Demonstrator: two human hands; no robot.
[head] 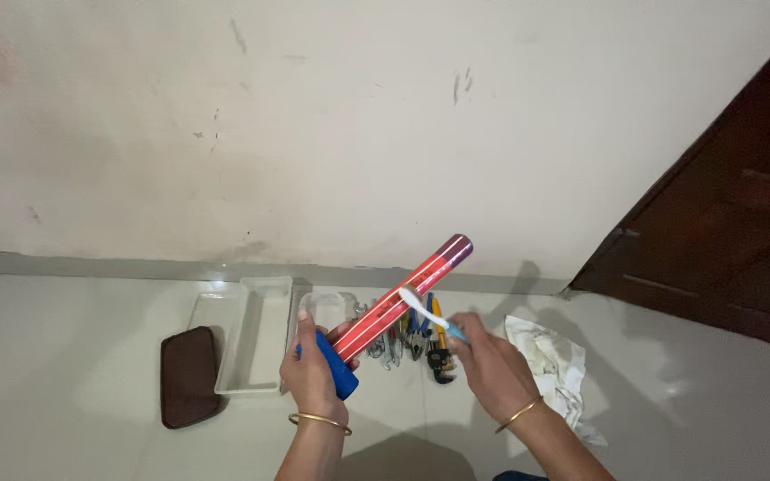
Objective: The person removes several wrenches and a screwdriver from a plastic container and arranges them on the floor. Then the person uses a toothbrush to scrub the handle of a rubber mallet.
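Wrapped around the blue grip end of a long red tube-shaped tool [398,298], the left hand [314,370] is closed tight, thumb laid along the upper side and fingers curled underneath. From that fist the red shaft runs up and to the right, slanting away from the person and ending in a darker purplish tip close to the wall [358,116]. About halfway along the shaft, above and to the right of the left fist, the white head of a toothbrush [430,313] rests against the red surface. The right hand [487,361] pinches the brush's blue handle between thumb and fingers, closed on it, and sits level with the left hand and a little to its right, the two apart. Each wrist carries a thin gold bangle.

Beyond the hands on the pale floor [64,374], a pile of hand tools [416,338] lies directly under the shaft, between the two fists. Left of the left hand stand a white rectangular tray [251,334] and a small clear container [327,307], with a dark brown pouch [187,374] farther left. A crumpled white cloth [554,365] lies just right of the right hand, and a dark wooden door [724,232] stands farther right.
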